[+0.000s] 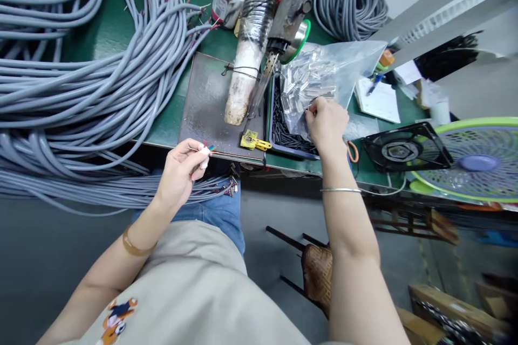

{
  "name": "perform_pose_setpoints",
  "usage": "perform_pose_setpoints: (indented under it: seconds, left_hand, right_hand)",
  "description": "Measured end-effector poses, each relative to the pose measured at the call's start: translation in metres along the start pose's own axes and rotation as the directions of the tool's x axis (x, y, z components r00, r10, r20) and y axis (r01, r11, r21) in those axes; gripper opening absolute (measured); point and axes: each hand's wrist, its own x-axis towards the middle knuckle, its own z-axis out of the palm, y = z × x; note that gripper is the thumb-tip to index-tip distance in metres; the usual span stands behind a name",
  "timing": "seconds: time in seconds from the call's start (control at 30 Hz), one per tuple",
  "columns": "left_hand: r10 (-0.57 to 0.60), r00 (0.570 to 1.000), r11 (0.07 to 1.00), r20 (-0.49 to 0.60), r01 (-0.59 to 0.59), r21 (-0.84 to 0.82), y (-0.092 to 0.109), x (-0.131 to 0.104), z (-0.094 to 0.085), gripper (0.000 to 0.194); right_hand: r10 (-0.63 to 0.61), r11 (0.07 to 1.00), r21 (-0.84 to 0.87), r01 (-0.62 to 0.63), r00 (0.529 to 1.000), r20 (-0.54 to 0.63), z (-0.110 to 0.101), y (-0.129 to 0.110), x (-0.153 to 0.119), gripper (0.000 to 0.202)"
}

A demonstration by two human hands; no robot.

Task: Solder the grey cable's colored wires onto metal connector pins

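My left hand (180, 170) is closed in a pinch at the table's front edge. Between its fingertips are thin coloured wires (211, 147), and something white covers the fingertips. Over on the right, my right hand (328, 121) reaches to a clear plastic bag (352, 64) full of small silvery metal connectors (309, 78). Its thumb and fingers are pressed together at the bag's opening; what they grip is hidden. Under the bag, a dark tray (294, 150) holds many small black pieces (281, 118).
Bundled grey cables (101, 86) cover the left of the green table; more lie across my lap. A soldering iron (261, 86) and a fume hose (243, 75) hang over a dark mat (202, 97). A yellow clip-like tool (254, 141), a black fan (404, 150) and a green basket (485, 126) lie nearby.
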Motion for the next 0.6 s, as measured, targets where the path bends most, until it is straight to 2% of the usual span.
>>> perform_pose_setpoints:
  seconds: [0.17, 0.3, 0.4, 0.5, 0.6]
  left_hand:
    - [-0.062, 0.998, 0.997, 0.018, 0.063, -0.042, 0.005, 0.000, -0.003, 0.022]
    - [-0.121, 0.991, 0.991, 0.050, 0.124, -0.059, 0.003, 0.002, 0.000, 0.024]
    - [-0.143, 0.986, 0.987, 0.085, 0.148, -0.055, 0.001, 0.004, 0.003, 0.023]
    - [-0.158, 0.979, 0.986, 0.127, 0.163, -0.034, -0.001, 0.004, 0.008, 0.023]
    - [-0.158, 0.977, 0.986, 0.142, 0.163, -0.023, -0.002, 0.004, 0.011, 0.023]
  right_hand:
    - [0.066, 0.994, 0.081, -0.072, 0.995, 0.072, -0.009, 0.006, -0.006, 0.006]
    - [-0.017, 0.961, 0.276, -0.008, 0.996, 0.088, -0.020, 0.019, -0.030, 0.007]
    - [-0.041, 0.937, 0.350, 0.016, 0.997, 0.064, -0.022, 0.022, -0.042, 0.010]
    - [-0.093, 0.945, 0.318, 0.075, 0.995, 0.044, -0.022, 0.018, -0.042, 0.009]
    - [-0.184, 0.972, 0.167, 0.167, 0.978, 0.094, -0.024, 0.014, -0.035, 0.003]
